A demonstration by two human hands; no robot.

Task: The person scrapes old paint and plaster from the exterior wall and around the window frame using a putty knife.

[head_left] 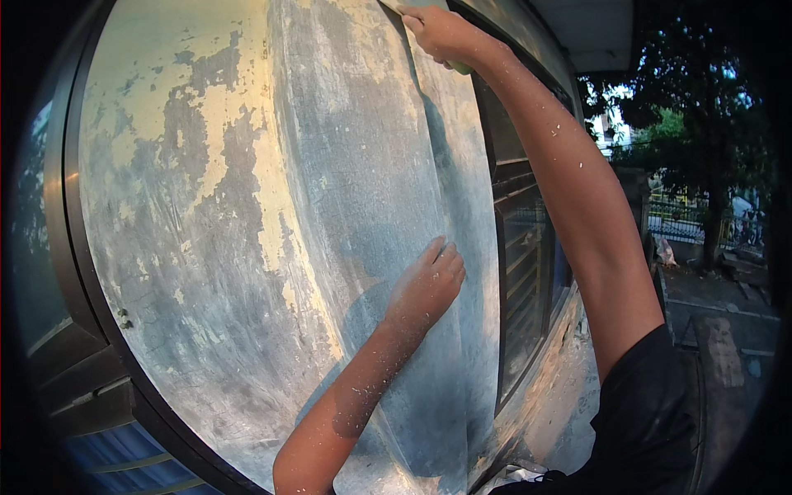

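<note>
A plastered wall column with worn, flaking cream paint over grey stands before me. My right hand is raised to its upper part and grips a scraper by its green handle. The scraper's blade is mostly cut off by the top of the view. Lower down, my left hand rests against the column near its vertical edge, the index finger apart from the other bent fingers. I see nothing held in it, though its palm is hidden. Pale paint flecks dot both forearms.
A dark-framed window adjoins the column on the right. Another dark frame borders the wall on the left. A ledge with debris runs below the right window. Beyond are a tree and a metal fence.
</note>
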